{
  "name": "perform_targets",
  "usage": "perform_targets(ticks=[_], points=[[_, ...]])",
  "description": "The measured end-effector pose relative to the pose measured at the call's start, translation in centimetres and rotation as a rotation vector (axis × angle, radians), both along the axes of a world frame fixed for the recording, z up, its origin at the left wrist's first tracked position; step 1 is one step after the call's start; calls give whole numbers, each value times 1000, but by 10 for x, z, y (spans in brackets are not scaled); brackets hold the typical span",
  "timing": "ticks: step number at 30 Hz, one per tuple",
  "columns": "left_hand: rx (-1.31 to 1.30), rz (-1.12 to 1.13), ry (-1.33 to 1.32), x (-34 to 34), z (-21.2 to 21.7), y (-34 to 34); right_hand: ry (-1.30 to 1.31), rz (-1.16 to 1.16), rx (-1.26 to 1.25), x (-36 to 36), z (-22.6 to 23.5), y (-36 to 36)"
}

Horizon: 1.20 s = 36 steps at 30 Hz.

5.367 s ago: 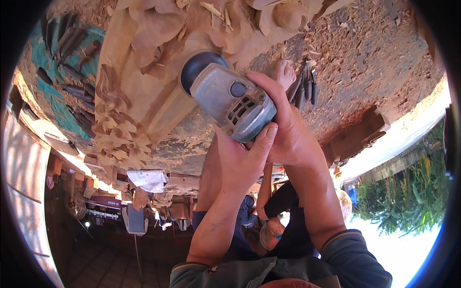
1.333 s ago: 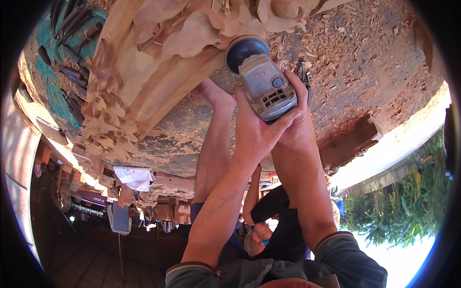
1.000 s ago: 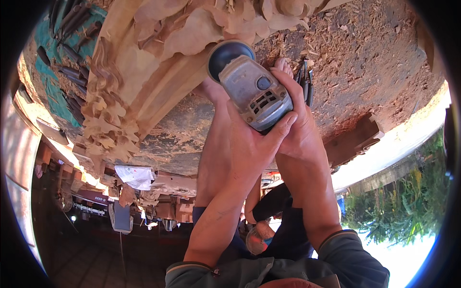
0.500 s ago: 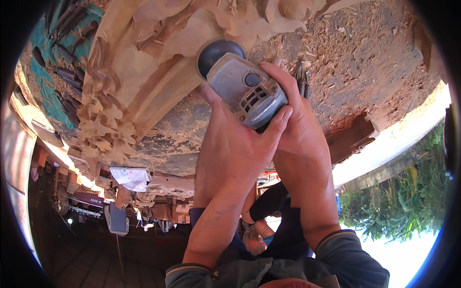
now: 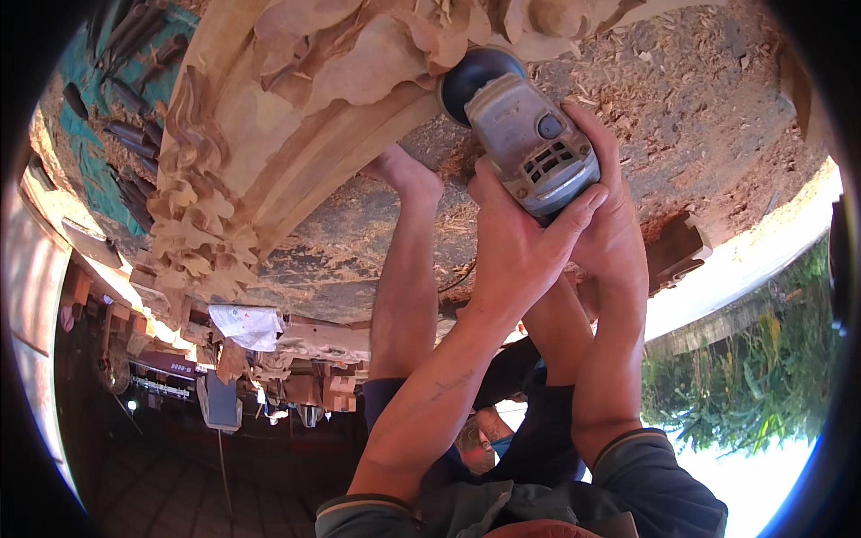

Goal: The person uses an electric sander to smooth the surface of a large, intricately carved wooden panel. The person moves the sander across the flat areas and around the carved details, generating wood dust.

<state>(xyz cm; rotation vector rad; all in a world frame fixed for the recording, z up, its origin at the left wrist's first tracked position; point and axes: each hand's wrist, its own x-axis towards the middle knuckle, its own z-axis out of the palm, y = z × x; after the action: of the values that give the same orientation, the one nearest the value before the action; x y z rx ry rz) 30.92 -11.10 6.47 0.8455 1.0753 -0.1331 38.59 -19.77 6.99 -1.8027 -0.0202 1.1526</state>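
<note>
Both my hands are closed around an angle grinder (image 5: 535,148) with a worn grey housing and a round dark disc (image 5: 475,82) at its far end. My left hand (image 5: 518,229) wraps the body from the left and below, its thumb over the near end. My right hand (image 5: 614,202) grips the right side, with fingers partly hidden behind the tool. The disc meets or nearly meets the edge of a carved pale wood piece (image 5: 332,148) with leaf and flower relief; I cannot tell whether they touch.
Dark-handled carving tools (image 5: 134,139) lie on a green cloth (image 5: 85,170) at the far left. Wood chips cover the ground (image 5: 682,125). My bare leg (image 5: 404,278) stands beside the carving. A brown wooden block (image 5: 679,251) lies at right; a white bag (image 5: 247,327) sits at lower left.
Both hands have carried the grinder to the right and slightly away from me, along the carving's edge. My leg and foot now show more to the left of my arms.
</note>
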Motion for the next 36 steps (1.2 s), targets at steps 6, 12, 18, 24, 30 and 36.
perform_targets(ticks=[6, 12, 18, 24, 30, 36], points=[[-42, -64, -49, 1, -9, -8, -136, -109, -30, -12, -7, -12], [-1, -340, -10, -7, -1, -1, -173, -192, -122, -45, -7, -46], [128, -447, 178, 2, 16, 30, -223, -190, 13, -49, -24, -12], [52, -212, -44, -2, -10, 4, -155, -212, -59, -33, -4, -16], [-50, -217, -43, 9, -1, -4, -124, -273, -166, -19, 13, -29], [-88, -209, -73, 21, -1, -6, -80, -307, -208, -6, 21, -22]])
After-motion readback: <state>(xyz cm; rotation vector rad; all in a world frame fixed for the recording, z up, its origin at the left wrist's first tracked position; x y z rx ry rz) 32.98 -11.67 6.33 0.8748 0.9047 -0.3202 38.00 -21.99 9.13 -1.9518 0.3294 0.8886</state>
